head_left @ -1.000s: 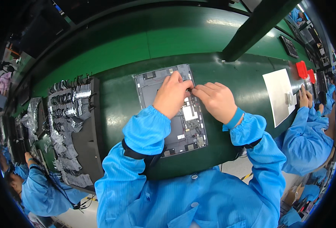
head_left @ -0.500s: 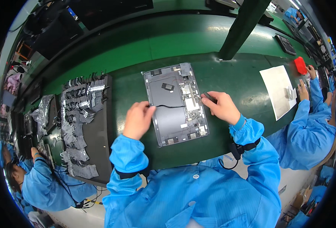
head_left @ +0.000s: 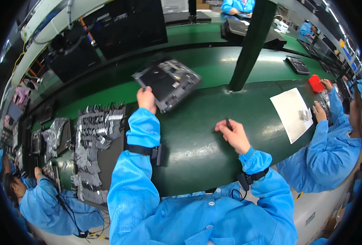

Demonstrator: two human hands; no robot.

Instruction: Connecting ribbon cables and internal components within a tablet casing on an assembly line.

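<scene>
My left hand is closed on the near-left edge of an open laptop base, a grey shell with its circuit board exposed. The base is tilted and slightly blurred, out over the far side of the green bench. Whether it touches the surface there, I cannot tell. Over the middle of the bench, my right hand grips a slim dark pen-like tool; its exact kind does not show. No part touches the tool's visible end.
Left of me stands a dark tray bearing rows of grey parts with black cables. A green post rises at the far edge. To the right lie a white sheet and a red object by a co-worker's hand. Another person works at left.
My left hand has lifted the laptop base from the bench before me and swung it away to the far left. My right hand, still gripping the tool, is lower in the picture.
</scene>
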